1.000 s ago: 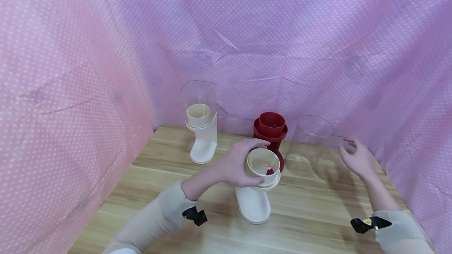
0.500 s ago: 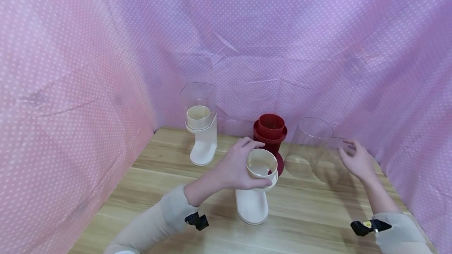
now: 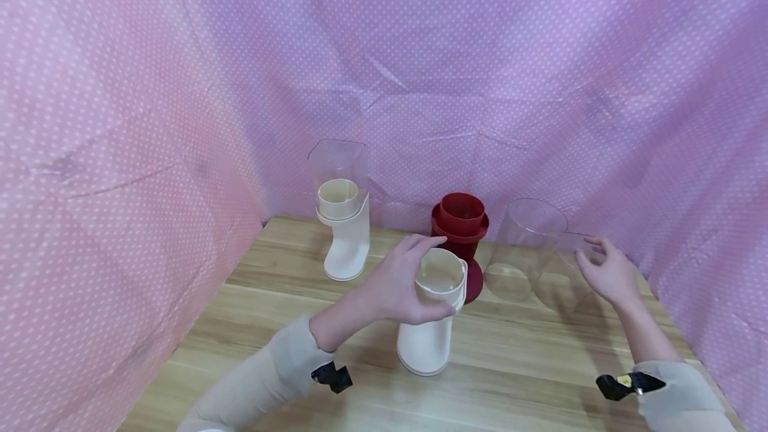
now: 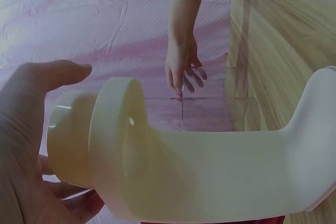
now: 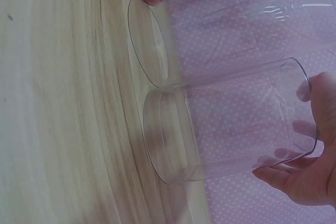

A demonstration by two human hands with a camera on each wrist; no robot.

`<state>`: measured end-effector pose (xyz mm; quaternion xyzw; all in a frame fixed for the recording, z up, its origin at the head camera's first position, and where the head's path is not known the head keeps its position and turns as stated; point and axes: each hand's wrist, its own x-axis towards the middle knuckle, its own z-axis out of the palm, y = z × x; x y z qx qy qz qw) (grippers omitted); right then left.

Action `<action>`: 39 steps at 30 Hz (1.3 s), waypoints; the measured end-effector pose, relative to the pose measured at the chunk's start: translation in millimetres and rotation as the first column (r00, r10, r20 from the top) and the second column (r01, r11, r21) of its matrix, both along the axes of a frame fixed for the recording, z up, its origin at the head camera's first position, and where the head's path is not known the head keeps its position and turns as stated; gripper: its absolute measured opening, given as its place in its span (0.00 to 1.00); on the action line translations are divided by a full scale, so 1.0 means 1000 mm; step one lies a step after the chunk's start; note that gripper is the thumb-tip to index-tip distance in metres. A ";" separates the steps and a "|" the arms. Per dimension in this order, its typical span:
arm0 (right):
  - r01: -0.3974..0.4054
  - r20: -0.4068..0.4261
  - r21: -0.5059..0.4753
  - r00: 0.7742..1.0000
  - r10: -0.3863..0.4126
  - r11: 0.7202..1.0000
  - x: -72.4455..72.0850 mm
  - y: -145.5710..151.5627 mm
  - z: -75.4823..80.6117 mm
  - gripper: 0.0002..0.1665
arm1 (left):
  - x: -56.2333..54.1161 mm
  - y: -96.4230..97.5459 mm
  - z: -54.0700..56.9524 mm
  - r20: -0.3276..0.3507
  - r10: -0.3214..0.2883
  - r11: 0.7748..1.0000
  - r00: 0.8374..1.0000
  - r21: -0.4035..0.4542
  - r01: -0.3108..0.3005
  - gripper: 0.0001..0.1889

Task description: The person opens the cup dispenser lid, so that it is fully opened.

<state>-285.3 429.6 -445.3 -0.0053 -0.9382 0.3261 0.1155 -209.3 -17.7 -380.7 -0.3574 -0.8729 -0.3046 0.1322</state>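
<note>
On the near side of the counter (image 3: 510, 372) stands the near white stand (image 3: 423, 350), with a cream cup (image 3: 440, 275) in its ring. The left hand (image 3: 397, 285) arches round this cup, its fingers well spread; in the left wrist view the thumb is clear of the cup's wall. A sideways nudge from that hand could tip the stand, which looks top-heavy on its foot, or push it into the red stand (image 3: 459, 235) just behind.

To the right, the right hand (image 3: 612, 277) has its thumb and fingers clamped on the upper rim of a clear sleeve (image 5: 241, 124). Held by one edge, this thin-walled piece might slip, swing or flex, and knock the second clear sleeve (image 3: 517, 252) just beside it.

As for what is hard to make out, the left hand's far fingers are partly behind the cup, so their contact with it cannot be told. The held sleeve's lower edge seems to meet the counter, but transparency leaves this unsure. The left hand and near stand cover part of the red stand. Farthest back, the rear white stand (image 3: 349, 249) carries a rear sleeve (image 3: 338, 159) whose walls fade into the dotted curtain (image 3: 390, 39).
</note>
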 end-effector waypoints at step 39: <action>0.012 0.003 0.045 1.000 -0.013 0.999 -0.003 -0.003 -0.001 0.39 | -0.116 -0.047 0.012 -0.040 0.279 0.959 0.960 0.069 -0.275 0.46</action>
